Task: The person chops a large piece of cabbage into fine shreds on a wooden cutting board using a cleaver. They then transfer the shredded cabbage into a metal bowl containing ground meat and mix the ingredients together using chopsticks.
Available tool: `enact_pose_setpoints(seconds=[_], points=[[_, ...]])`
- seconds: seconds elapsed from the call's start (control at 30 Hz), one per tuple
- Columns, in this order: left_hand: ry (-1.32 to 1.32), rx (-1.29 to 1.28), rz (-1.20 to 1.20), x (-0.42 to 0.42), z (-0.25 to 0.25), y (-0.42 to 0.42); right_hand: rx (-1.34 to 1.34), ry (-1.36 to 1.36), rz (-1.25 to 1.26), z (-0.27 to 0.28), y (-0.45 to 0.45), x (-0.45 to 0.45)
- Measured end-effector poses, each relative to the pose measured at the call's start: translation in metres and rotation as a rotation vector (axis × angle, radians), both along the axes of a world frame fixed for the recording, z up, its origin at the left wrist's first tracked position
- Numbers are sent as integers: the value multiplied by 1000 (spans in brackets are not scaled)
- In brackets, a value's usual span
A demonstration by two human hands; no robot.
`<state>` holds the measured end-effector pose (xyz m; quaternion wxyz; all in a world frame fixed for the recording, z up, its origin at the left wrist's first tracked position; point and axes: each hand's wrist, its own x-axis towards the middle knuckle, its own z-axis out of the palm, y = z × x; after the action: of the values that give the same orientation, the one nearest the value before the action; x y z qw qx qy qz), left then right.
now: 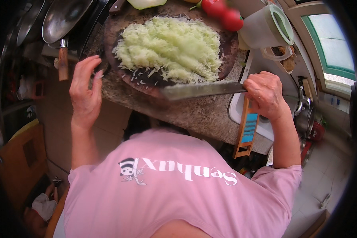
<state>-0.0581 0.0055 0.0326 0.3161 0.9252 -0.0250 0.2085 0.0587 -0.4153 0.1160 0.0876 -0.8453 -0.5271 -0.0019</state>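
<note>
A mound of finely shredded pale green vegetable (172, 47) covers much of a dark round cutting board (229, 56) on the stone counter. My right hand (264, 92) is closed around the handle of a broad-bladed kitchen knife (202, 90). The blade, wet and dotted with shreds, points left along the board's near edge, just below the mound. My left hand (86, 89) is raised left of the board, fingers apart and holding nothing, with bits of shred on the fingertips. At the board's far side are a cut piece of pale green vegetable (147, 3), a brown handle (117, 6) and red tomatoes (232, 20).
A wok with a wooden handle (64, 20) is at the upper left. A wooden grater with a blue plate (250, 128) leans by the sink (236, 110) at right. A translucent plastic pitcher (258, 28) stands behind. Another person (43, 206) is partly visible at lower left.
</note>
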Motion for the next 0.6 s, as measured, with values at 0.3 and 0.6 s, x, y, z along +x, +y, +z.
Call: enact_pose_setpoints(seconds=[0.3, 0.6], points=[[48, 80, 64, -21, 8, -19, -92, -33, 199, -19, 8, 32], [84, 101, 82, -32, 13, -31, -39, 48, 188, -20, 2, 55]])
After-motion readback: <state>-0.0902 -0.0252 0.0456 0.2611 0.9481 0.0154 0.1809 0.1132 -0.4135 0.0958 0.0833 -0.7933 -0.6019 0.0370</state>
